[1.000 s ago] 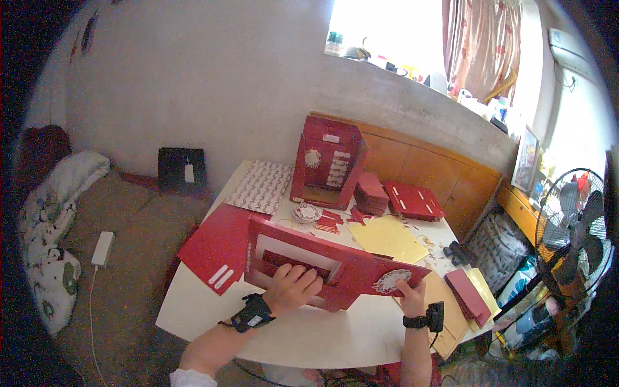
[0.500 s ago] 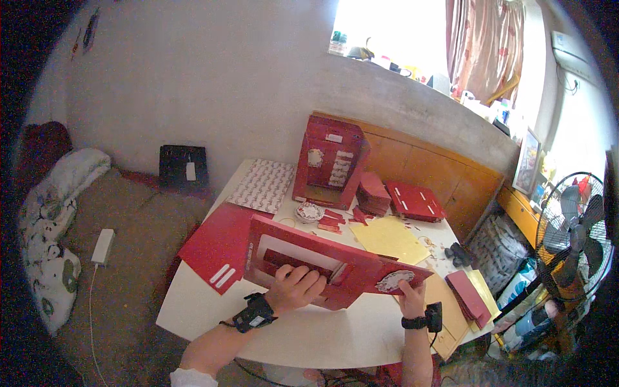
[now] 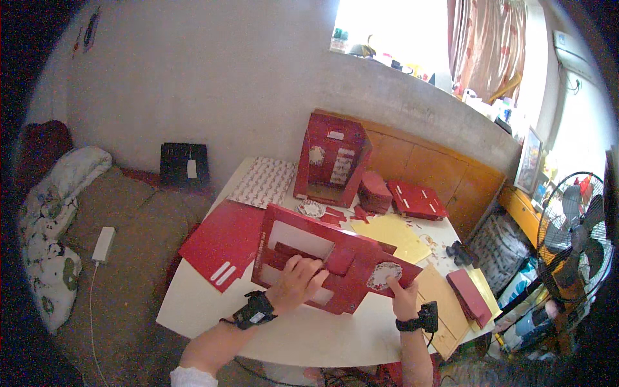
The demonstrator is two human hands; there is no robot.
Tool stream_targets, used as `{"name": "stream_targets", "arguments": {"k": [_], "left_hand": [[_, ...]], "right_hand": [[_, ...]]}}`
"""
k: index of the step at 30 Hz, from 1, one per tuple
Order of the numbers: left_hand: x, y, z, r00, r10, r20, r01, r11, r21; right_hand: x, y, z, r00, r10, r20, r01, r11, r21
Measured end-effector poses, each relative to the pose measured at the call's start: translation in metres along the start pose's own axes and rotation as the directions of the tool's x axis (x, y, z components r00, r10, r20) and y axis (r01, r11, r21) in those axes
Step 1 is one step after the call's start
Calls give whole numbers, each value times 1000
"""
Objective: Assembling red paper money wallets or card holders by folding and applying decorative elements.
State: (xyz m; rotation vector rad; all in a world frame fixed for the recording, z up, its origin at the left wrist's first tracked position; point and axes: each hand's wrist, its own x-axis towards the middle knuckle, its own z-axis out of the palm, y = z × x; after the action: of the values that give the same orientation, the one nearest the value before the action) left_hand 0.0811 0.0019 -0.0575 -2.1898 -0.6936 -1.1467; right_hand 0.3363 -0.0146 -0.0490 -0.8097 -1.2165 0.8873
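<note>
A red cardboard box piece (image 3: 353,267) with pale rectangular panels stands tilted over the white table (image 3: 277,345). My left hand (image 3: 294,285) is closed at its middle, fingers curled against a pale panel and the red strip there. My right hand (image 3: 404,302) pinches the right flap, its thumb beside a white ornate patch (image 3: 383,276). Behind the left part of the piece lies a flat red sheet (image 3: 216,242) with two white strips near its corner. Part of the yellow sheet (image 3: 401,233) is covered by the piece.
An open red box (image 3: 332,158) stands upright at the back, beside stacked red pieces (image 3: 374,193) and a red panel (image 3: 418,200). A patterned white sheet (image 3: 264,182) lies at the far left. Tan boards (image 3: 445,309) and dark red cards (image 3: 469,297) lie at the right, near a fan (image 3: 574,235).
The red box piece has turned, its face now showing more toward me. Its right flap has shifted left and slightly down with my right hand. My left hand still grips the middle.
</note>
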Motion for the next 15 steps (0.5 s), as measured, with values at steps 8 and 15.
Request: {"name": "stream_targets", "arguments": {"k": [8, 15], "left_hand": [[19, -9, -20, 950, -305, 63, 312, 932, -184], [11, -32, -14, 953, -293, 75, 300, 947, -113]], "right_hand": [[1, -16, 4, 1000, 8, -23, -9, 997, -71], [4, -12, -7, 999, -2, -47, -1, 998, -69]]}}
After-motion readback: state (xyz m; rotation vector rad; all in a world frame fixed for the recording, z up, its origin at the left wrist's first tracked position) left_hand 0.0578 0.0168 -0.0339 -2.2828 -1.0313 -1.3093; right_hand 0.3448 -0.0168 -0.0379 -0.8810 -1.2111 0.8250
